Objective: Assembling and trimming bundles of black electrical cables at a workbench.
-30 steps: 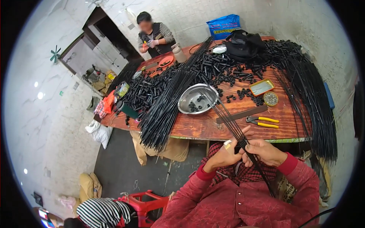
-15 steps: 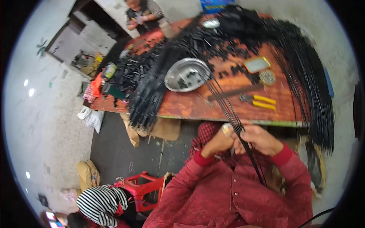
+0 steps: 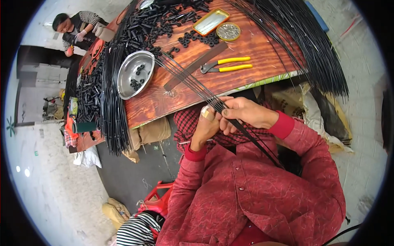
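In front of my lap, a bundle of thin black rods (image 3: 186,78) slants from over the table's edge down toward my jacket. Its far ends fan apart near the metal bowl, while its lower part lies close together. My left hand (image 3: 206,125), with a pale wrap on the thumb, is closed at the bundle's near side, its fingers partly hidden. Thumb and fingers of my right hand (image 3: 250,112) pinch the same rods from the right. Past the far ends, the oval metal bowl (image 3: 127,82) holds several small black rings.
Yellow-handled pliers (image 3: 234,63), a dark flat bar (image 3: 197,67), a yellow-rimmed tray (image 3: 211,21) and a round tin of small pieces (image 3: 228,31) lie on the wooden table (image 3: 180,100). Black rod heaps (image 3: 113,102) flank them. A person (image 3: 80,33) works at the far left; a red stool (image 3: 158,197) stands below.
The whole view has turned and shifted, so the table's things sit farther left and higher in it. Both hands still hold the rod bundle, with little visible change in grip.
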The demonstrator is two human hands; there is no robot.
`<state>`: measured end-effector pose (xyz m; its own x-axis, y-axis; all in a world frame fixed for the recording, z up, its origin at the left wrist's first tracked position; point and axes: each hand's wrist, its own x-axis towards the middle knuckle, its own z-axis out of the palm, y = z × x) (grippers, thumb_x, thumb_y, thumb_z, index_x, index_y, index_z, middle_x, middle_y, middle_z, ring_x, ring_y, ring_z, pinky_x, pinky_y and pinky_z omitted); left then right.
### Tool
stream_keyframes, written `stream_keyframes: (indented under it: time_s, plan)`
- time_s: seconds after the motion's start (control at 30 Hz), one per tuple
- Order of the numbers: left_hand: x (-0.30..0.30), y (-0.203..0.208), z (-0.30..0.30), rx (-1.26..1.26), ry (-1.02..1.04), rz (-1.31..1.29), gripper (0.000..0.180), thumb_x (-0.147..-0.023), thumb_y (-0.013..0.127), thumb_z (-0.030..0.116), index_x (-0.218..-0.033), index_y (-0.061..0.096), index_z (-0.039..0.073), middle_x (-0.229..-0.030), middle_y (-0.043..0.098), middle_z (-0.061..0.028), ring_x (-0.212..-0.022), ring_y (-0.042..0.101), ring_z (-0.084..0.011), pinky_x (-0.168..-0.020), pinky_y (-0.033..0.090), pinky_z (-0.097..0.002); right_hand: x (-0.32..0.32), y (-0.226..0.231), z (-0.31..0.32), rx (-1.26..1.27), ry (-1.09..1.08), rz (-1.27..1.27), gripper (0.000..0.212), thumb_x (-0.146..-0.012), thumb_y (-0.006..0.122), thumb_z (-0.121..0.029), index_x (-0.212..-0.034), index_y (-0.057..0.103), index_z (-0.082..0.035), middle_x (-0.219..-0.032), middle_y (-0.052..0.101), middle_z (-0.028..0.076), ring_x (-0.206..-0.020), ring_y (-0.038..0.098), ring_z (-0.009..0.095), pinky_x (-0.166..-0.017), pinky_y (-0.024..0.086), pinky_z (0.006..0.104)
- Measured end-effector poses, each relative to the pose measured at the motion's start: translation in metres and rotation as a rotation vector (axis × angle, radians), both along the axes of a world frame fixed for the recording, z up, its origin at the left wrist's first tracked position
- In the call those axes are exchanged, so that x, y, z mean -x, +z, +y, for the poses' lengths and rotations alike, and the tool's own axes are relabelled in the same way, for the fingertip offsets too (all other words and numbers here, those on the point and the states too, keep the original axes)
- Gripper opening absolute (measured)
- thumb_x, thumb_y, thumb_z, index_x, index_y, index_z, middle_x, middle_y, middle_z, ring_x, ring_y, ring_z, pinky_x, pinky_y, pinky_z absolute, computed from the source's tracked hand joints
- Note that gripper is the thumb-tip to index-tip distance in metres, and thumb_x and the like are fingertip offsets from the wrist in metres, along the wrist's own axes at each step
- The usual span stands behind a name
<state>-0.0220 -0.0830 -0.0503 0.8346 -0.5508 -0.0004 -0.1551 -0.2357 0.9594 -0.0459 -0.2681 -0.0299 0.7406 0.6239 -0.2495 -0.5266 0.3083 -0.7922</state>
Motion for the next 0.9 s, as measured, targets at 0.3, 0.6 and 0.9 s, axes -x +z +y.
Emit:
stream_keyframes:
  time_s: [0.3, 0.6, 0.9]
  plan:
    - [0.005, -0.069, 0.015, -0.013, 0.020, 0.204, 0.012, -0.096, 0.051, 0.007, -0.104, 0.060, 0.004, -0.092, 0.064, -0.0018, -0.083, 0.058, -0.0111, -0.071, 0.049, -0.0260, -0.013, -0.042, 0.003, -0.008, -0.074, 0.102, 0.034, -0.101, 0.052, -0.027, -0.114, 0.057, 0.003, -0.095, 0.068, 0.013, -0.080, 0.070, 0.021, -0.067, 0.056, 0.0270]
    - [0.003, -0.138, 0.062, -0.189, 0.246, -0.158, 0.048, -0.087, 0.065, 0.003, -0.132, 0.050, -0.002, -0.126, 0.059, -0.0212, -0.113, 0.060, -0.0342, -0.095, 0.048, -0.0381, -0.020, -0.058, 0.031, 0.070, -0.153, 0.105, 0.034, -0.101, 0.051, -0.027, -0.115, 0.055, 0.004, -0.096, 0.069, 0.016, -0.079, 0.070, 0.020, -0.066, 0.057, 0.0257]
    - [0.077, -0.055, 0.037, 0.346, -0.040, 0.888, 0.054, -0.103, 0.047, 0.040, -0.126, 0.055, -0.008, -0.114, 0.067, -0.0200, -0.103, 0.067, -0.0257, -0.094, 0.052, -0.0369, -0.019, -0.061, 0.049, 0.184, -0.263, 0.064, 0.031, -0.103, 0.045, -0.023, -0.117, 0.054, 0.004, -0.098, 0.069, 0.017, -0.085, 0.071, 0.020, -0.069, 0.057, 0.0243]
